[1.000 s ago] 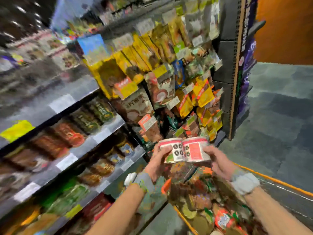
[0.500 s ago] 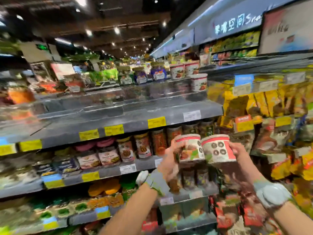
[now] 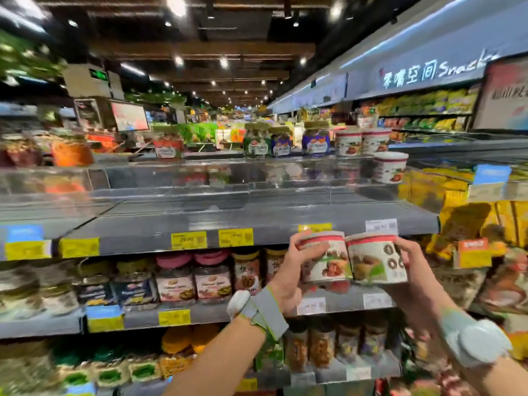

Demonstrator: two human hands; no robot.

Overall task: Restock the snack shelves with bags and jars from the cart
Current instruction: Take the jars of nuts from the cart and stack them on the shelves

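I hold two white snack jars with red rims side by side at chest height. My left hand [image 3: 294,270] grips the left jar [image 3: 328,264]; my right hand [image 3: 414,267] grips the right jar [image 3: 374,261]. Both jars hang just below the front edge of a wide grey shelf [image 3: 257,218] whose surface is mostly bare. At that shelf's right end stands one matching jar [image 3: 390,167]. Two more of the same jars [image 3: 361,141] stand on the top shelf behind it. The cart is out of view.
Green and blue jars [image 3: 285,141] line the top shelf. Pink-lidded jars [image 3: 194,278] and others fill the shelf below my hands. Yellow snack bags [image 3: 463,221] hang to the right. Yellow price tags [image 3: 188,240] run along the shelf edges.
My view has swung up from the cart and hanging bags to the shelves. Both hands have carried the two jars up to just under the grey shelf's front edge.
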